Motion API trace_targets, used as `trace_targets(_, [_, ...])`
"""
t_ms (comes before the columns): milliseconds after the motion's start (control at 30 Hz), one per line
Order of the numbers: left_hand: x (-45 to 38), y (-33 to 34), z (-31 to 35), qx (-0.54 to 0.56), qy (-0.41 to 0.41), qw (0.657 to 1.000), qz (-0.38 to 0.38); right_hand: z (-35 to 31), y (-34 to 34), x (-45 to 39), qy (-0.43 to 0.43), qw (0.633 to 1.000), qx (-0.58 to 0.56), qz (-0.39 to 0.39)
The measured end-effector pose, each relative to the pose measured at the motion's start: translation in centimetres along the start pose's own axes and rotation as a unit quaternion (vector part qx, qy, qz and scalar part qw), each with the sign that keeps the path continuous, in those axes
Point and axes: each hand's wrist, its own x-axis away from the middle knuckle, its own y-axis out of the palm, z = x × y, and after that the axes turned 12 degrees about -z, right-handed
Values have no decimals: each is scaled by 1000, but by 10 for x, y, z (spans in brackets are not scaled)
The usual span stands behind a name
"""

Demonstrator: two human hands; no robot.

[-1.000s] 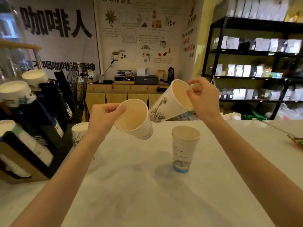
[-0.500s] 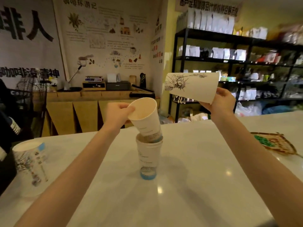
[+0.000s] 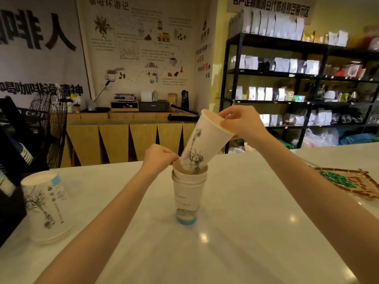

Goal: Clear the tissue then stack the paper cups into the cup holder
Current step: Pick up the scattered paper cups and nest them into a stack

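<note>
A short stack of white paper cups [image 3: 187,198] stands upright in the middle of the white counter [image 3: 235,232], its base ringed in blue. My left hand [image 3: 159,157] pinches the rim of the stack's top cup. My right hand [image 3: 243,124] grips a printed paper cup [image 3: 205,144] by its rim. This cup is tilted, with its base dipping into the mouth of the stack. An upside-down stack of printed cups [image 3: 44,206] sits at the counter's left. No tissue is in view.
The black cup holder [image 3: 12,181] is cut off at the left edge. A patterned tray [image 3: 352,185] lies on the counter at the right. Behind the counter are a wooden cabinet [image 3: 123,140] and black shelves [image 3: 297,78] of bags.
My left hand pushed its cup fully into the stack and now holds the rim. My right hand brought the printed cup down from mid-air, so its base enters the stack.
</note>
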Motion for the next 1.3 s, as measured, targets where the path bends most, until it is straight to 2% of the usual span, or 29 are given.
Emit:
trace_targets(267, [9, 11, -25, 33, 7, 999, 10, 12, 43, -14, 4, 991, 113, -73])
trace_targets(433, [9, 15, -33, 62, 3, 998, 18, 13, 60, -15, -17, 981, 162, -108])
trace_targets(600, [11, 19, -38, 91, 12, 996, 12, 27, 80, -9, -1, 974, 181, -137])
trace_targets(700, [16, 21, -42, 69, 55, 995, 41, 43, 87, -2, 17, 980, 98, -170])
trace_targets(800, [24, 21, -44, 61, 95, 992, 48, 62, 92, 9, 67, 978, -110, -166])
trace_targets(867, [28, 19, -47, 77, 98, 992, 19, 73, 92, 17, 100, 949, -237, -182])
trace_targets(933, [32, 18, -50, 87, 97, 991, -21, 86, 90, 25, 95, 907, -324, -250])
trace_targets(1000, [38, 19, -52, 84, 97, 990, -58, 97, 89, 32, 79, 874, -337, -340])
trace_targets(1067, [43, 19, -55, 73, 103, 988, -88, 104, 93, 39, 58, 871, -280, -399])
trace_targets(1200, [48, 25, -60, 56, 120, 982, -137, 104, 108, 49, 21, 884, -225, -409])
trace_targets(1300, [49, 30, -58, 59, 139, 984, -97, 100, 118, 50, -1, 884, -245, -399])
